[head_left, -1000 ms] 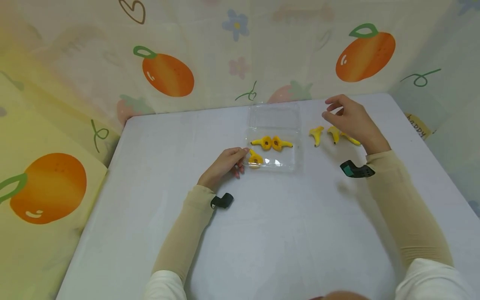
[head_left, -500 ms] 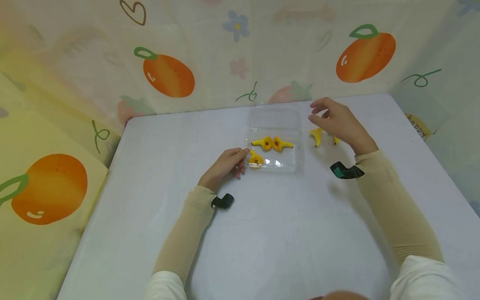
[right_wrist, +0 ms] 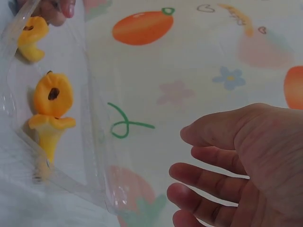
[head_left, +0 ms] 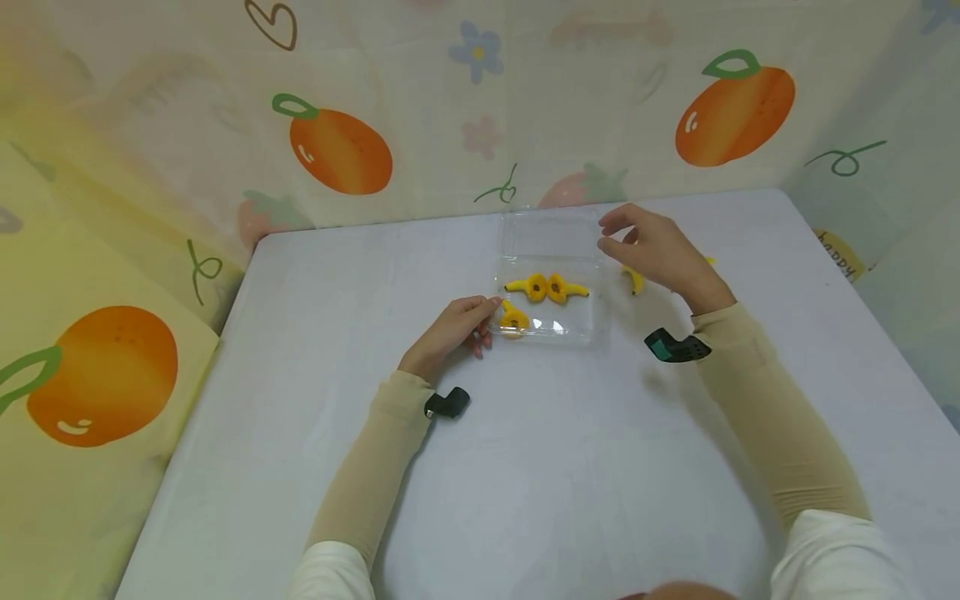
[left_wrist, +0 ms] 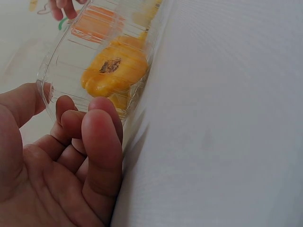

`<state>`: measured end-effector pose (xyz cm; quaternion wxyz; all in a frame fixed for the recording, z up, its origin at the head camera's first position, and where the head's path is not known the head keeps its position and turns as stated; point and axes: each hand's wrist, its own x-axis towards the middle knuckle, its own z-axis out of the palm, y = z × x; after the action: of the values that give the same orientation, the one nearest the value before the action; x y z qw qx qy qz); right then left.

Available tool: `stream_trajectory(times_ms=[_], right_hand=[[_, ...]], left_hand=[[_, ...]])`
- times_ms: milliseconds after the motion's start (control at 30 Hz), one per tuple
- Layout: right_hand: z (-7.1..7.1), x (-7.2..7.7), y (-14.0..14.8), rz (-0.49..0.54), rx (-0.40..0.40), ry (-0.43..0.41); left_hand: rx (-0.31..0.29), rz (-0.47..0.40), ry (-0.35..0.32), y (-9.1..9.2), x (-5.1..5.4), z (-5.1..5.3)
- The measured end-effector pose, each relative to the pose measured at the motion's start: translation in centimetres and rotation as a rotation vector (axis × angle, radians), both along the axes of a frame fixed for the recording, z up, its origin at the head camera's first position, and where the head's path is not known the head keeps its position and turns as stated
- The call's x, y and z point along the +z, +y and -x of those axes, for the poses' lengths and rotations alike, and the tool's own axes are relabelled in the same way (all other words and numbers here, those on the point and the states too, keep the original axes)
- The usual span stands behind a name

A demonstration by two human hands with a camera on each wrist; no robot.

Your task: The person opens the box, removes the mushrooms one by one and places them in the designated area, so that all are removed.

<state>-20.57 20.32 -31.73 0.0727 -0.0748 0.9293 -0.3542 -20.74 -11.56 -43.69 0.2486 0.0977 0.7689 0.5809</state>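
A clear plastic box (head_left: 570, 321) lies with its lid (head_left: 551, 231) folded back at the far side of the table. Inside are three yellow trumpet-shaped pieces with dark centres: one at left (head_left: 536, 287), one at right (head_left: 557, 288), one near the front left corner (head_left: 514, 317). My left hand (head_left: 453, 329) pinches the box's left edge between thumb and fingers, as the left wrist view shows. Above the table, right of the lid, my right hand (head_left: 652, 250) is held with relaxed, spread fingers and nothing in them. Below it, another yellow piece (head_left: 636, 282) is partly covered.
A bit of a further yellow piece (head_left: 710, 261) shows past the right hand. The white table (head_left: 525, 467) meets a fruit-print cloth (head_left: 427, 108) at the back. Black devices sit on the left wrist (head_left: 447, 403) and right wrist (head_left: 675, 346).
My right hand has moved left and slightly down, from over the loose yellow pieces towards the lid of the box. The left hand keeps its place at the box.
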Motion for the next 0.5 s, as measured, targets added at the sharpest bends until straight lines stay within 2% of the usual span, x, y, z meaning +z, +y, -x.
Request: stream_trajectory(times_ms=[500], right_hand=[[0.1, -0.6, -1.6, 0.015, 0.029, -0.039]], left_hand=[[-0.007, 0.012, 0.003, 0.0, 0.1, -0.1]])
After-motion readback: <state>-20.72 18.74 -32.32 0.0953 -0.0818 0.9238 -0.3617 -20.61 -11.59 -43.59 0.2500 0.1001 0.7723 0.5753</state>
